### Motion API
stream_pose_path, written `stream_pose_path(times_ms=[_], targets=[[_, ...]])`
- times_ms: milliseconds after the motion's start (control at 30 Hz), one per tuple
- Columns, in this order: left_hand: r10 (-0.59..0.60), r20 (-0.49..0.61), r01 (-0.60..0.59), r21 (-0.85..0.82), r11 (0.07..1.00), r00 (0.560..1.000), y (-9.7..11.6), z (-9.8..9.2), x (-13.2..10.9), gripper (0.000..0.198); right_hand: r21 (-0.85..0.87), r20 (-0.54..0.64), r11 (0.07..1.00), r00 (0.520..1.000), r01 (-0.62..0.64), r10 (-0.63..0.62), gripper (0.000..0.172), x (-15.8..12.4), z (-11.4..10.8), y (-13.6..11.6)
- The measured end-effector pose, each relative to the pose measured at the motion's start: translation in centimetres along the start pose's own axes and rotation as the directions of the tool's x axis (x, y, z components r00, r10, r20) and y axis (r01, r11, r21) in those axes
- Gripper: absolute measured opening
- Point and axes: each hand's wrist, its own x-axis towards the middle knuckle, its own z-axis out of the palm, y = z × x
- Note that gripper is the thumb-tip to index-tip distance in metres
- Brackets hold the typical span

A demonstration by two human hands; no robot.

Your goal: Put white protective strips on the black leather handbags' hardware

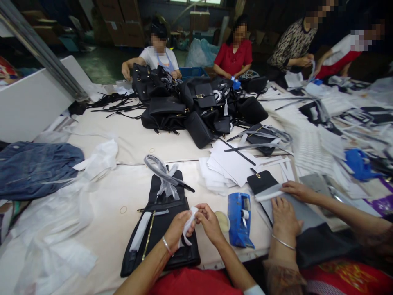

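Observation:
My left hand [177, 229] and my right hand [210, 223] meet over a black handbag [159, 229] lying flat on the table in front of me. Both pinch a small piece of white wrapping paper [189, 223] between their fingertips. A silver bangle sits on my left wrist. The bag has a gold edge strip and a white paper strip [140, 231] lying along it. A wrapped strap [166, 174] with crumpled clear film rests on the bag's far end.
A blue tape dispenser [240, 217] stands right of my hands. A co-worker's hands [288, 205] press a black flap and grey sheet at the right. White paper sheets [230, 164], a pile of black bags [196, 110], a denim garment [33, 168] and several seated people surround the table.

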Motion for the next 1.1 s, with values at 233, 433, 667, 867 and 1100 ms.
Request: stream_pose_path(times_ms=[233, 433, 667, 867, 1100], targets=[[-0.203, 0.209, 0.235, -0.145, 0.961, 0.957, 0.6, -1.2, 0.3, 0.037, 0.078, 0.103, 0.996, 0.994, 0.034, -0.042, 0.021, 0.2, -0.5, -0.6], [-0.287, 0.364, 0.391, -0.253, 0.885, 0.886, 1.2, -1.8, 0.4, 0.029, -0.222, 0.16, 0.952, 0.971, 0.21, -0.177, 0.024, 0.2, -1.2, -1.4], [-0.308, 0.439, 0.468, -0.322, 0.823, 0.844, 1.0, -2.5, 0.3, 0.024, -0.322, 0.268, 0.878, 0.923, 0.354, -0.274, 0.025, 0.2, -1.6, -2.0], [-0.327, 0.429, 0.47, -0.289, 0.834, 0.842, 1.5, -2.1, -0.1, 0.027, -0.361, 0.39, 0.817, 0.869, 0.449, -0.305, 0.028, 0.6, -2.5, -3.2], [-0.336, 0.388, 0.425, -0.171, 0.889, 0.858, 1.0, -1.2, -0.5, 0.025, -0.632, 0.554, 0.461, 0.779, 0.623, -0.294, 0.03, -0.1, -3.6, -4.1]])
